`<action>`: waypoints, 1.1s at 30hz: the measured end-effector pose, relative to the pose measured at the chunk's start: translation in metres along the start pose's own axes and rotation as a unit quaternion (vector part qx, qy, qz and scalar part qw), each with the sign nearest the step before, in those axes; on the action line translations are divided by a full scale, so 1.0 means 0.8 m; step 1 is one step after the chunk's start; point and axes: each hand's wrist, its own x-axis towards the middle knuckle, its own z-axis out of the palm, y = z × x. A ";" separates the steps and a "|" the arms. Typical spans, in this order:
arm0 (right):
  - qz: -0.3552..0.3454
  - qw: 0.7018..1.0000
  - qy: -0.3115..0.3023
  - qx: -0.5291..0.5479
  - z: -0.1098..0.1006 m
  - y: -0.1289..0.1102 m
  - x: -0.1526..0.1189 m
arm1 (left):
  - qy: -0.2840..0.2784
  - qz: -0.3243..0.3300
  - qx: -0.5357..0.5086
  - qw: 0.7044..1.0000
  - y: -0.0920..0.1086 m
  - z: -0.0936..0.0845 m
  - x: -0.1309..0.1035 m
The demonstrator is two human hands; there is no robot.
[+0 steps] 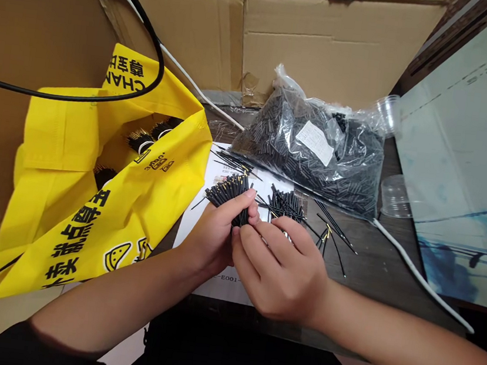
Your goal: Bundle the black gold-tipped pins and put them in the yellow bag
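Note:
My left hand point(215, 229) is closed around a thick bundle of short black wires point(228, 191), some with gold-coloured tips pointing up and away from me. Against the bundle's near right side, my right hand point(282, 264) has its fingers curled in a pinch, close to the left thumb. What those fingers hold is hidden behind them. Just past the right hand lies a pile of short black pieces point(288, 203) on a white paper sheet point(224, 287). More loose black wires point(232, 160) rest on the sheet beyond the bundle.
A yellow bag point(148, 194) at left contains tied wire bundles point(141, 141). Behind the hands sits a clear plastic bag point(318, 150) full of small black tubes. Scattered wires point(335, 232), a clear plastic cup point(395, 196) and a white cable point(422, 275) lie at right. Cardboard point(331, 45) walls the back.

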 end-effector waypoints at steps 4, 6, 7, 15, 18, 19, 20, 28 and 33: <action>-0.014 1.000 0.013 0.014 -0.001 0.002 -0.004 | -0.015 -0.009 -0.041 0.999 0.000 0.001 -0.002; -0.023 0.999 0.023 0.023 -0.002 0.001 -0.005 | -0.020 -0.001 -0.061 0.998 0.000 0.002 -0.002; -0.029 0.999 0.032 0.031 -0.003 0.001 -0.006 | -0.019 0.004 -0.072 0.997 0.000 0.002 -0.002; -0.036 0.997 0.033 0.062 -0.036 0.034 -0.024 | -0.021 0.040 -0.160 0.986 0.010 0.007 -0.001; 0.010 0.999 -0.035 0.004 -0.044 0.064 -0.039 | -0.047 0.033 -0.173 0.983 0.012 0.008 -0.004; 0.028 0.999 -0.040 -0.020 -0.044 0.074 -0.045 | -0.053 0.031 -0.175 0.983 0.013 0.007 -0.004; 0.043 0.997 -0.059 -0.035 -0.042 0.081 -0.051 | -0.056 0.030 -0.176 0.982 0.013 0.007 -0.005; 0.112 0.980 -0.147 -0.077 -0.018 0.091 -0.072 | -0.068 0.035 -0.161 0.984 0.013 0.006 -0.007; 0.174 0.976 -0.084 0.098 -0.021 0.075 -0.062 | -0.097 0.032 -0.106 0.989 0.007 0.008 -0.008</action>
